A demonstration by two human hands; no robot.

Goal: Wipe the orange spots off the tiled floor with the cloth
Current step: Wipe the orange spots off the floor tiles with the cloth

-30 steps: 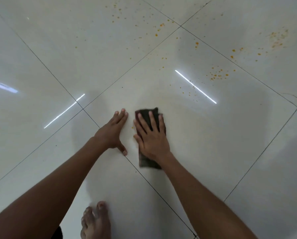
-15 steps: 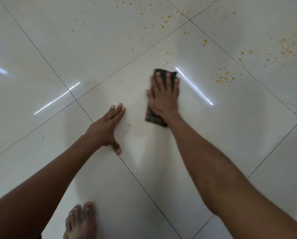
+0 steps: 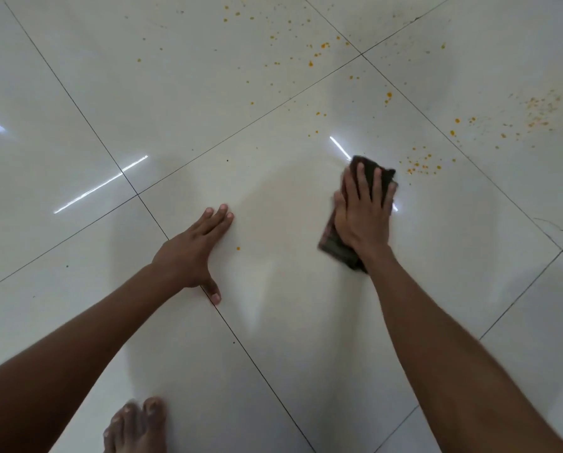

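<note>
the right hand [image 3: 363, 214] pressed flat on the dark cloth [image 3: 342, 248], just beside a cluster of orange spots [image 3: 420, 165]. the left hand [image 3: 192, 253] lay open on the tiled floor [image 3: 77, 93]. many spots remained farther out; one speck [image 3: 238, 248] sat between the hands.

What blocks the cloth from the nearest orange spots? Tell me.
Nothing visible does. The right hand presses the dark cloth flat, and only bare glossy tile lies between its far edge and the orange spot cluster just beyond.
</note>
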